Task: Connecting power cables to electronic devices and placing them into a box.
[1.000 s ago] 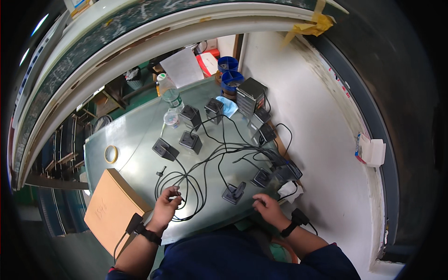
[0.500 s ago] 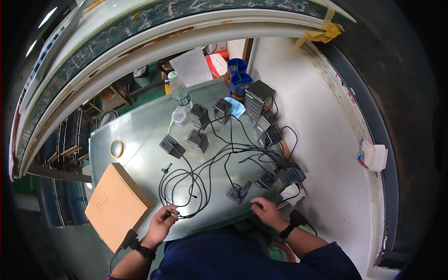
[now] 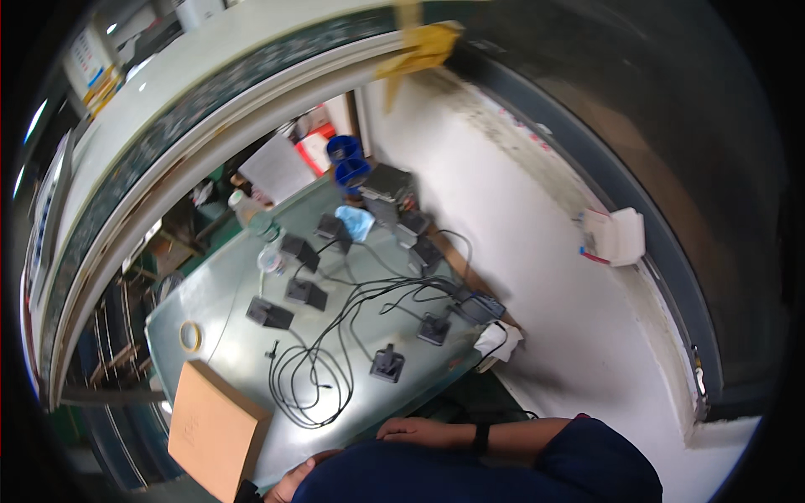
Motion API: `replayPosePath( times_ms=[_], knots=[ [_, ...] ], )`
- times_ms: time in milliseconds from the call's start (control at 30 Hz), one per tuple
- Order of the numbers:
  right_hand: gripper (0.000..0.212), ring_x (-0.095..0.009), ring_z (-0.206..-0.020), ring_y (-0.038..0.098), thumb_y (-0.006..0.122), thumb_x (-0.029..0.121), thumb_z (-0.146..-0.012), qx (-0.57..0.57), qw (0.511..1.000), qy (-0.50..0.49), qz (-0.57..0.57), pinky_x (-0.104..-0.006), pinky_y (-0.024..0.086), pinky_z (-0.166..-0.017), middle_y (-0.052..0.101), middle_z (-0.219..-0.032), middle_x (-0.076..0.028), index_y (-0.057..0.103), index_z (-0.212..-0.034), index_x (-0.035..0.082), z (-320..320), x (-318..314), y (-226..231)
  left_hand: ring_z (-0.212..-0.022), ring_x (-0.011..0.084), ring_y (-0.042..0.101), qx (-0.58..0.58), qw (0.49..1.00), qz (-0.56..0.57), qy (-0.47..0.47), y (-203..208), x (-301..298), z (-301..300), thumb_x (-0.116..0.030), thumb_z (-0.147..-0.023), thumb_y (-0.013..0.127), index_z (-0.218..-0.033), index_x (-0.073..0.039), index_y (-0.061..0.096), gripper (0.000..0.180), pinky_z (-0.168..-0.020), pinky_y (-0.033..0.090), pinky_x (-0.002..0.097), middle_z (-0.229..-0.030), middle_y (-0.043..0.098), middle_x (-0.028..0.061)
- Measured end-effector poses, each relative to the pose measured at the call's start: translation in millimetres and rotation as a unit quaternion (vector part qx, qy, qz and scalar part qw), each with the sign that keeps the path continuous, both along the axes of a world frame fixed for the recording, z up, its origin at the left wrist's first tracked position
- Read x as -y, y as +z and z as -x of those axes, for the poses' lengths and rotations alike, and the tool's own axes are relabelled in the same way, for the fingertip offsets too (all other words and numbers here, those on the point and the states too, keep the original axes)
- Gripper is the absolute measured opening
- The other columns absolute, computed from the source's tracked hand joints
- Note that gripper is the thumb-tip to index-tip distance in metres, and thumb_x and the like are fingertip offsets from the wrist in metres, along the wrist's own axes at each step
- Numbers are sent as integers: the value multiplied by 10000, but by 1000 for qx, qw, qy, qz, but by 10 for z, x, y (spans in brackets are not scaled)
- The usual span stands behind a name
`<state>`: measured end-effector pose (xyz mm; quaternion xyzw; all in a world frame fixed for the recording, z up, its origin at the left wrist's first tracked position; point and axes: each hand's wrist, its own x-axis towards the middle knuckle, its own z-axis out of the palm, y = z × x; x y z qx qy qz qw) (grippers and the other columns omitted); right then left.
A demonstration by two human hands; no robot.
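Note:
Against the front of my dark blue shirt, at the table's near edge, lies my right hand (image 3: 412, 429); its fingers are mostly hidden and blurred. My left hand (image 3: 292, 481) is low in the view beside a brown cardboard box (image 3: 216, 432), partly covered by my shirt, so its grip does not show. Beyond my hands, a loose coil of black cable (image 3: 312, 387) rests on the glass-topped table (image 3: 226, 293). A small black device on a stand (image 3: 387, 364) sits to its right, with another similar black device (image 3: 433, 329) farther along.
Several black box-shaped units, including one (image 3: 268, 313), stand across the table. A clear bottle (image 3: 256, 216), a roll of tape (image 3: 190, 336), a blue mask (image 3: 355, 223) and blue round containers (image 3: 348, 163) are farther off. White tissue (image 3: 498, 339) lies by the white wall (image 3: 511, 260).
The view has turned and shifted, so the table appears farther left. Both hands have drawn back from the cables and the small device toward my body.

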<state>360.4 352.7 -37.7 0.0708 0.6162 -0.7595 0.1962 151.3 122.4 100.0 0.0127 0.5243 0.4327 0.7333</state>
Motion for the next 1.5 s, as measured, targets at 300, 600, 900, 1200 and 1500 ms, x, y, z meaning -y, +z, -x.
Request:
replayPosePath(
  times_ms=[300,600,900,1200,1500],
  knots=[
    [577,-193,-1459,403,438,440,-1110,63,938,-71,334,-337,273,-1230,474,-1564,-94,482,-1518,34,-173,65,145,-1437,257,442,-20,999,39,-20,-5,-455,-23,-682,-992,506,-1549,43,385,923,-1221,284,387,-1536,487,180],
    [728,-225,-1522,302,455,544,-1075,-49,948,-19,313,-366,203,-1252,374,-1622,-108,333,-1605,60,-166,-193,589,-1437,258,442,-26,998,58,-10,7,-470,-96,-688,-986,510,-1550,46,382,934,-1221,284,387,-1536,485,183],
    [706,-223,-1509,320,439,552,-1078,-66,957,44,278,-355,205,-1246,388,-1612,-108,365,-1595,77,67,-269,602,-1437,260,442,-10,998,53,41,-73,-127,-158,-694,-980,514,-1551,48,378,946,-1221,284,388,-1536,484,187],
    [681,-234,-1515,319,420,545,-1084,-83,969,113,205,-364,183,-1253,425,-1594,-115,427,-1564,62,460,-61,605,-1437,261,442,-1,993,45,105,-207,468,-201,-700,-974,518,-1552,50,375,957,-1221,284,389,-1537,482,190],
    [533,-210,-1448,415,475,419,-1098,-7,978,69,199,-354,261,-1225,527,-1505,-99,525,-1489,61,581,322,470,-1437,262,442,22,996,-6,89,-298,947,-84,-706,-968,522,-1552,52,372,969,-1222,284,389,-1537,481,193]
  ],
)
